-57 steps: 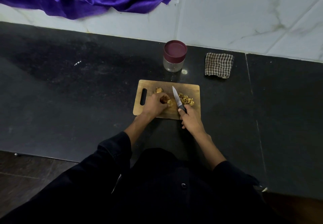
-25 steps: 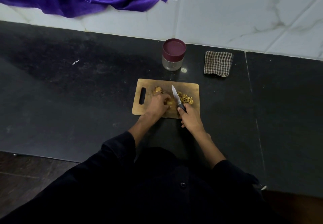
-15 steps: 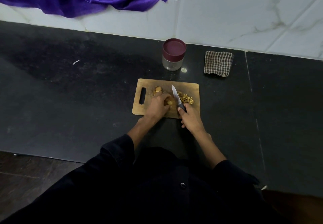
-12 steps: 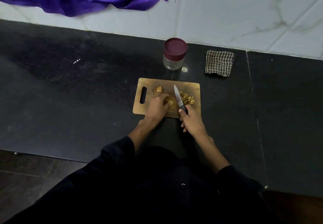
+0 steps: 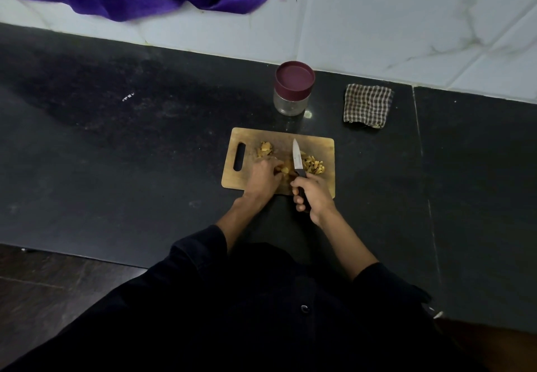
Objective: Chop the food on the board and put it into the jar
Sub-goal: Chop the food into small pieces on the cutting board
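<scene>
Two hands over the wooden board [image 5: 255, 181], a food piece [image 5: 284, 170] pinned under the left hand [image 5: 263, 178], knife [image 5: 297, 158] gripped in the right hand [image 5: 313, 194], chopped bits [image 5: 313, 165] right of the blade, lidded jar [image 5: 293, 93] behind on the counter [image 5: 116, 154].

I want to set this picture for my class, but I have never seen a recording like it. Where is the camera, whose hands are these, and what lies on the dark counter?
The camera sits on a person's head, looking down at their own hands; no machine is involved. On the black counter lies a wooden cutting board. The left hand holds a piece of food steady on it. The right hand grips a small knife, blade pointing away. Chopped bits are piled right of the blade, and one uncut piece lies near the board's handle slot. Behind the board stands a glass jar, its maroon lid still on. A checked cloth lies to its right.
</scene>
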`<state>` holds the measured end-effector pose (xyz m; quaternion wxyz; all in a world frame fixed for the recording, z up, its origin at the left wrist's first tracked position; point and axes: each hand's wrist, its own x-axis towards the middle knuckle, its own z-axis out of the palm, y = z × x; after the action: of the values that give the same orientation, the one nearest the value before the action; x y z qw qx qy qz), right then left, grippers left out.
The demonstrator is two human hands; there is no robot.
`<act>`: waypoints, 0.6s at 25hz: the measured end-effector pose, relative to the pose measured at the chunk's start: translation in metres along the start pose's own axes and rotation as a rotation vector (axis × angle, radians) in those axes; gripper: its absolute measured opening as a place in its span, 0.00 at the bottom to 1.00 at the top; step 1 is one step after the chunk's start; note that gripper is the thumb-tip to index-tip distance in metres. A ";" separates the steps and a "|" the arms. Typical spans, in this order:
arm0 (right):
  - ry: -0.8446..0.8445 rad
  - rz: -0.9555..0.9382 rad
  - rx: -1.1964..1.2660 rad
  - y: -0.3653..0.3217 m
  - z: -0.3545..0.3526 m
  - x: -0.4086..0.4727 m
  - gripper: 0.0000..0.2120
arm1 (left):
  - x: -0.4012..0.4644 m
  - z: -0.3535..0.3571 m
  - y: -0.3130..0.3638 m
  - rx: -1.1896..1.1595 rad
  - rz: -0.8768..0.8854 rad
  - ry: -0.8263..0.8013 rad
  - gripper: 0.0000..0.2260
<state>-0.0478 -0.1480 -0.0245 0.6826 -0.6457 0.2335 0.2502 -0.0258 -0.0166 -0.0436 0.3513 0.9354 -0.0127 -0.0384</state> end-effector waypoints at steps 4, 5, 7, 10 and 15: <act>0.017 -0.043 -0.132 -0.001 0.000 0.004 0.06 | -0.002 0.000 0.001 -0.029 0.003 0.005 0.08; 0.030 -0.072 -0.196 0.000 -0.002 0.003 0.05 | -0.001 0.001 -0.001 -0.030 0.002 0.004 0.07; 0.052 -0.134 -0.385 0.004 -0.006 0.000 0.05 | 0.000 0.002 -0.003 -0.035 -0.001 -0.005 0.06; 0.068 -0.168 -0.688 0.009 -0.007 -0.009 0.06 | 0.001 0.001 -0.003 -0.043 0.001 0.004 0.06; 0.121 -0.246 -0.953 0.017 0.003 -0.014 0.08 | -0.002 0.003 0.003 -0.055 -0.048 0.032 0.07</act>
<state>-0.0688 -0.1449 -0.0282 0.3213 -0.9221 0.0545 0.2087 -0.0276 -0.0210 -0.0437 0.3758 0.9260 0.0165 -0.0322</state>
